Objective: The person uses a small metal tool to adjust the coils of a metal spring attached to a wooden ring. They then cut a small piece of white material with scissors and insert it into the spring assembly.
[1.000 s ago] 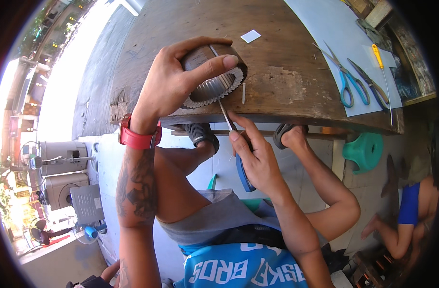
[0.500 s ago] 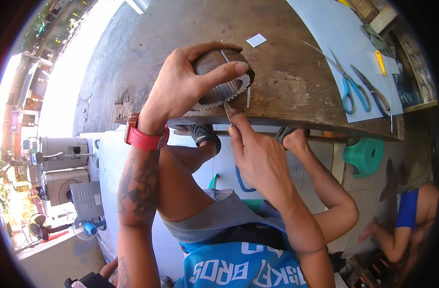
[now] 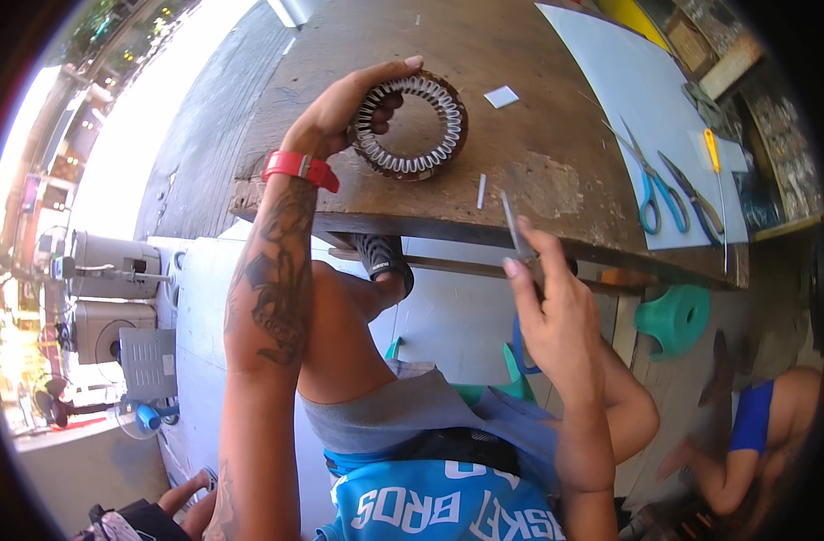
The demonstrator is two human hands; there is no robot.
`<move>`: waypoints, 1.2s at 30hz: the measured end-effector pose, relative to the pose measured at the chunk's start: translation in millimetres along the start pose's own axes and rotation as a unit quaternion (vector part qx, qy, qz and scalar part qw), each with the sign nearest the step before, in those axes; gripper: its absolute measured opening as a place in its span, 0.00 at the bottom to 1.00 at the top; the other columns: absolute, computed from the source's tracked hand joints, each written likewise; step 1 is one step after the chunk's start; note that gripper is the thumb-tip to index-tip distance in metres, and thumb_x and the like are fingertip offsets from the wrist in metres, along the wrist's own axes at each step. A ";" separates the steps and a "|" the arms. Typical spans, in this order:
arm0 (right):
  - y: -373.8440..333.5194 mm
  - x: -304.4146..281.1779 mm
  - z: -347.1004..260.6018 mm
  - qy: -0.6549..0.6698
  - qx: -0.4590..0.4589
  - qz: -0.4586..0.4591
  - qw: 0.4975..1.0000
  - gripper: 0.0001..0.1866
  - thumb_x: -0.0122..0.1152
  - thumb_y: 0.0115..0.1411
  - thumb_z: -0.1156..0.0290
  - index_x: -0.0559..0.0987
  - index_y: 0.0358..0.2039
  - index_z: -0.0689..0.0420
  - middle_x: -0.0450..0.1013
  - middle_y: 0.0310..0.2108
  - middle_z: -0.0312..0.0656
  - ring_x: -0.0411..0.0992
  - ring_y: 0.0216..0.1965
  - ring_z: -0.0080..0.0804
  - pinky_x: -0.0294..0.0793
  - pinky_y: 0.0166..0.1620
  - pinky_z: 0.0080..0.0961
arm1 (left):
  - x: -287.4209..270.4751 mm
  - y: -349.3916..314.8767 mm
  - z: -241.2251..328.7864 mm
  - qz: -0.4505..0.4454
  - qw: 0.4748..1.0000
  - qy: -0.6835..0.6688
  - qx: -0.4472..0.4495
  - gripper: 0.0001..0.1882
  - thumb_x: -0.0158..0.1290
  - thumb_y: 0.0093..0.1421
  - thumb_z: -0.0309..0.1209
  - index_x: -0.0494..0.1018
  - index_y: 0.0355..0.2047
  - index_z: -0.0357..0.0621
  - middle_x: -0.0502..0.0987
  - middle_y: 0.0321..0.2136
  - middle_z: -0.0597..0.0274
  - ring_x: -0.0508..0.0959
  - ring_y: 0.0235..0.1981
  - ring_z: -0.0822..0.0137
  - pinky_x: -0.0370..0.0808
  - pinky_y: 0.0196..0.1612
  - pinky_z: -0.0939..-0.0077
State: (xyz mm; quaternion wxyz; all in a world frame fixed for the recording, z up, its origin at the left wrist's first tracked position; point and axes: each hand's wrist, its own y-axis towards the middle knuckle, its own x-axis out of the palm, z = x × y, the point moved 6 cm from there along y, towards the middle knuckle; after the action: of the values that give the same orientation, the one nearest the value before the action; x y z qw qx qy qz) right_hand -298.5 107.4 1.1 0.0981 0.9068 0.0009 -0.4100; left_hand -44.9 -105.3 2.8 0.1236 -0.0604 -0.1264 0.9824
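My left hand (image 3: 344,106) grips a motor stator core (image 3: 457,135) by its left side, fingers reaching inside the ring. The ring's open face is turned up toward me. White insulation paper folds line the slots around its inner edge. In my right hand (image 3: 556,311), below the table's front edge, a thin pointed blade (image 3: 513,221) is pinched between thumb and index finger, tip up. It is apart from the stator; its handle is mostly hidden in the palm. A narrow white paper strip (image 3: 481,191) lies on the wooden table (image 3: 340,212) between them.
A small white paper piece (image 3: 500,96) lies beyond the strip. On a white sheet (image 3: 628,86) at right are blue-handled scissors (image 3: 657,180), dark pliers (image 3: 696,191) and a yellow-handled screwdriver (image 3: 712,151). A green stool (image 3: 672,320) stands at right; another person (image 3: 755,419) sits at far right.
The stator has been tipped so its slotted opening faces up toward me. My right hand has drawn the blade away from the slots, moving right and toward me.
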 end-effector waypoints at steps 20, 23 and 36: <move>14.7 5.2 -3.7 0.028 -0.011 -0.040 0.999 0.27 0.65 0.74 0.55 0.75 0.70 0.47 0.86 0.45 0.53 0.86 0.37 0.51 0.83 0.39 0.44 | -2.5 1.8 -9.8 0.021 0.993 -0.110 0.024 0.32 0.50 0.76 0.62 0.80 0.30 0.47 0.75 0.18 0.69 0.68 0.13 0.80 0.66 0.21 0.81; 58.7 -21.2 23.8 0.010 0.055 0.058 0.997 0.25 0.63 0.76 0.55 0.75 0.69 0.47 0.86 0.47 0.54 0.86 0.41 0.55 0.82 0.44 0.48 | -1.9 5.1 -12.2 0.019 0.993 -0.116 0.010 0.32 0.48 0.77 0.61 0.80 0.32 0.45 0.76 0.19 0.68 0.69 0.13 0.79 0.68 0.20 0.80; 138.8 -8.5 82.3 -0.117 0.014 0.141 0.983 0.21 0.57 0.78 0.52 0.78 0.66 0.42 0.85 0.50 0.51 0.84 0.49 0.58 0.81 0.49 0.49 | -6.6 39.7 -25.7 -0.054 0.992 -0.087 -0.078 0.41 0.41 0.77 0.62 0.82 0.54 0.30 0.82 0.29 0.63 0.73 0.19 0.80 0.73 0.22 0.87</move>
State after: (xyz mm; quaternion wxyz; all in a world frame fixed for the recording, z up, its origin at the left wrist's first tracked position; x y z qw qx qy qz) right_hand -353.9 -42.8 -21.1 0.1417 0.8448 -0.1438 -0.4955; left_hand -43.7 -138.3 -31.8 0.1598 0.0224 -0.2157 0.9630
